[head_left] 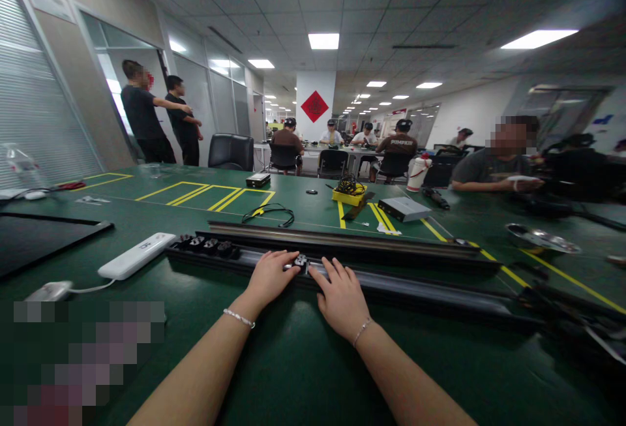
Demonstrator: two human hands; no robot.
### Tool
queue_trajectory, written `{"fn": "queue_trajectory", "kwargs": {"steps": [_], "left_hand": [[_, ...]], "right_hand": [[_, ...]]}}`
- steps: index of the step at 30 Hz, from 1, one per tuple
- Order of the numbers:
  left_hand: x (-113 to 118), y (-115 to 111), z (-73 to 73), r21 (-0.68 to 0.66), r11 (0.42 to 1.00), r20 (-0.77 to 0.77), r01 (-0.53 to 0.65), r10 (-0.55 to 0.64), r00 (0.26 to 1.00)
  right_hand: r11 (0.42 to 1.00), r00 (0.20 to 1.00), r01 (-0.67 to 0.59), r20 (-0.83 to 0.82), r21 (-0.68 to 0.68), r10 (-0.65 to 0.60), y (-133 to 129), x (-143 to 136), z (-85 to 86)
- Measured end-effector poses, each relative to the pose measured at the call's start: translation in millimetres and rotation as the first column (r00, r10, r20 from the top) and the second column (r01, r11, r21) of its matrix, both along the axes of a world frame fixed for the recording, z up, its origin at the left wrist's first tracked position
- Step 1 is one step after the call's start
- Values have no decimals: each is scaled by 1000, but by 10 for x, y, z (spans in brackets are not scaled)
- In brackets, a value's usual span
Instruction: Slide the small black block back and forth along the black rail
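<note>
A long black rail (pixel 415 292) with a channel along its top lies across the green table in front of me. A small block with black and whitish parts (pixel 300 261) sits on the rail between my hands. My left hand (pixel 268 279) holds this block from the left, with thumb and index finger closed at its side. On the right, my right hand (pixel 342 292) rests over the rail with fingers spread, its index fingertip beside the block. Several similar dark blocks (pixel 210 245) sit in a row at the rail's left end.
Behind lies a second long rail (pixel 342 240). A white power strip (pixel 139 256) is at left, beside a black flat panel (pixel 44 240). Farther back are a black cable (pixel 268 213), a yellow tray (pixel 349 196) and a grey box (pixel 403 208). A person (pixel 503 158) sits at right.
</note>
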State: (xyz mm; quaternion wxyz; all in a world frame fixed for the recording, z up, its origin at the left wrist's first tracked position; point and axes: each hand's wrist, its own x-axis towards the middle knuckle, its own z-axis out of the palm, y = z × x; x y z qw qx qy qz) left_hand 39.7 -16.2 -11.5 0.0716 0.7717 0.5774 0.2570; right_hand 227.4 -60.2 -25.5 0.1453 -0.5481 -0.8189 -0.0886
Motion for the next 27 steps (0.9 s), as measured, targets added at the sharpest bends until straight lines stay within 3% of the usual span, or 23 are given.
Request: {"fn": "queue_trajectory", "kwargs": {"steps": [27], "left_hand": [[-30,9,-7,11,999,-44,44,-44,998]], "right_hand": [[1000,1000,8,2,-12,-8,-4,-11,12]]}}
